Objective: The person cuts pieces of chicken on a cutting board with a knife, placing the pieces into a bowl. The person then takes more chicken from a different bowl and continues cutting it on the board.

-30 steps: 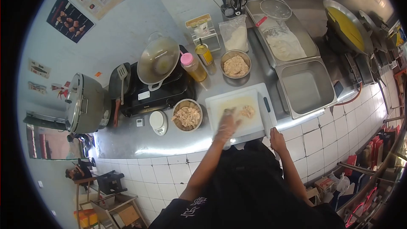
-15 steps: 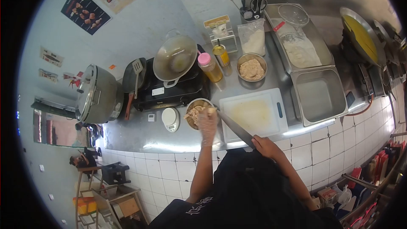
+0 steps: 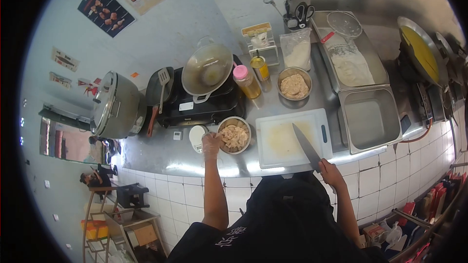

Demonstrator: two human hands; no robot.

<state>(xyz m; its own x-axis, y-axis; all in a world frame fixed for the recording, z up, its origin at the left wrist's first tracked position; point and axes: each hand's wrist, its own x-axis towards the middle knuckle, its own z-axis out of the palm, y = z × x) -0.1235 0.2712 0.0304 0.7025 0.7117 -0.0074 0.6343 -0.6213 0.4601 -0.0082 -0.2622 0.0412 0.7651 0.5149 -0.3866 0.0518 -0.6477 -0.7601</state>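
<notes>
My left hand [image 3: 211,145], in a clear plastic glove, is at the left rim of a steel bowl [image 3: 235,135] of pale chopped meat; its fingers look bent against the rim, beside a round white scale [image 3: 197,138]. In my right hand [image 3: 330,173] is the handle of a large knife [image 3: 307,147], whose blade points up and left over the white cutting board [image 3: 273,158]. Pale wet residue covers the middle of the board. Behind it stands a second steel bowl [image 3: 294,84] with a minced mass.
A wok [image 3: 207,70] sits on a black stove [image 3: 195,112], left of a pink-lidded bottle [image 3: 247,83] and a yellow can [image 3: 260,68]. Steel trays [image 3: 370,119] stand on the right. A large pot [image 3: 117,107] is at the left. A person [image 3: 97,178] is far left.
My left hand has moved from over the meat to the bowl's left rim. The knife has moved away from the bowl and now lies over the board. The view has shifted slightly.
</notes>
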